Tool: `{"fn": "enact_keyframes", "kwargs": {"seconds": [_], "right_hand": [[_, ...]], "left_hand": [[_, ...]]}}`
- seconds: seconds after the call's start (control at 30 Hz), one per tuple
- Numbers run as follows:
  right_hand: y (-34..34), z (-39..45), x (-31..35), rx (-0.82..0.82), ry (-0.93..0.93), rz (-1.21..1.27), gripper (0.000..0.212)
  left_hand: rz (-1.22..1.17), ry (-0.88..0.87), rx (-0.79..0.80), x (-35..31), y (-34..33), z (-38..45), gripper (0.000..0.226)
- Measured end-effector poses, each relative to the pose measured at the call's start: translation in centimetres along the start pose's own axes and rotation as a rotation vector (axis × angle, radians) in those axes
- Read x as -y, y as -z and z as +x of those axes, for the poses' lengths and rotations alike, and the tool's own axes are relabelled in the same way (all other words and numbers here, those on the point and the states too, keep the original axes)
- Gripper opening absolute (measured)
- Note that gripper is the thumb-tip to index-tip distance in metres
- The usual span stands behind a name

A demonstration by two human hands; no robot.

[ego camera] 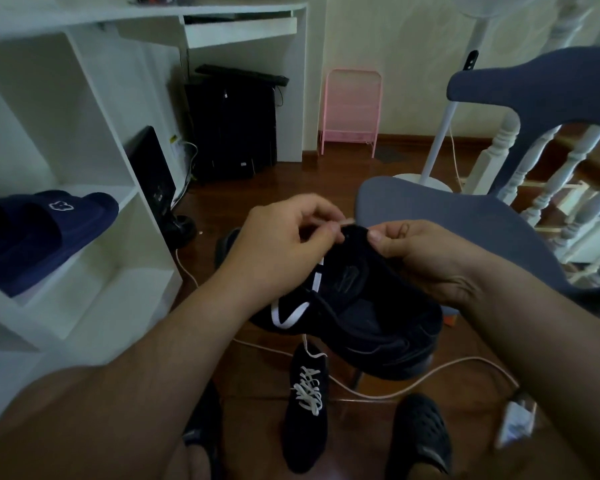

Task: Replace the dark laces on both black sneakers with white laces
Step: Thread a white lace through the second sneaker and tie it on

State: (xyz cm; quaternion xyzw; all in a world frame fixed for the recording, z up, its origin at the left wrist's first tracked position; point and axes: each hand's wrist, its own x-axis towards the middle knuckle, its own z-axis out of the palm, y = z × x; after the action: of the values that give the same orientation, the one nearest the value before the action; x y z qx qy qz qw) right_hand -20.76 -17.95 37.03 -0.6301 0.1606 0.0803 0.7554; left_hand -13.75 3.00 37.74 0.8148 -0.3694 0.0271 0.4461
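Note:
A black sneaker (368, 317) is held up in front of me, its opening toward the camera. A white lace (286, 315) runs along its left side and loops below. My left hand (284, 244) pinches the lace's tip at the shoe's top edge. My right hand (420, 251) grips the top of the tongue. A second black sneaker (305, 407), laced in white, stands on the floor between my feet.
A blue chair (465, 216) stands close behind the shoe on the right. White shelving (84, 209) at left holds navy slippers (45, 230). A pale cable (378, 393) and a charger (516, 417) lie on the wooden floor. A pink rack (352, 112) leans on the far wall.

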Motion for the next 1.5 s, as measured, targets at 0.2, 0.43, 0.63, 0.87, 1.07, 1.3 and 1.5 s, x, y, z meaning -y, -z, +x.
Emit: {"fn": "enact_keyframes", "kwargs": {"seconds": [0.2, 0.43, 0.63, 0.87, 1.07, 1.3, 1.5], "right_hand": [[-0.3, 0.5, -0.4, -0.035, 0.024, 0.005, 0.023], [-1.3, 0.1, -0.5, -0.096, 0.102, -0.071, 0.015], [-2.3, -0.3, -0.8, -0.333, 0.307, -0.664, 0.006], [-2.0, -0.6, -0.9, -0.333, 0.419, -0.999, 0.021], [-1.5, -0.3, -0.9, -0.339, 0.398, -0.991, 0.021], [1.7, 1.2, 0.5, -0.591, 0.381, -0.652, 0.016], [1.3, 1.7, 0.1, -0.605, 0.485, -0.246, 0.021]], "left_hand": [[0.214, -0.04, -0.003, 0.5, -0.9, 0.1, 0.008], [0.266, -0.006, -0.087, 0.2, -1.6, 0.4, 0.005], [0.447, -0.012, -0.043, -0.5, -2.4, 0.4, 0.003], [0.353, -0.07, 0.084, -0.5, -2.9, 0.6, 0.021], [0.111, 0.129, 0.075, 1.1, -3.1, 0.4, 0.033], [0.321, 0.193, -0.08, 1.9, -2.4, 0.1, 0.049], [-0.172, 0.619, 0.11, 4.1, -3.1, 0.4, 0.05]]}}
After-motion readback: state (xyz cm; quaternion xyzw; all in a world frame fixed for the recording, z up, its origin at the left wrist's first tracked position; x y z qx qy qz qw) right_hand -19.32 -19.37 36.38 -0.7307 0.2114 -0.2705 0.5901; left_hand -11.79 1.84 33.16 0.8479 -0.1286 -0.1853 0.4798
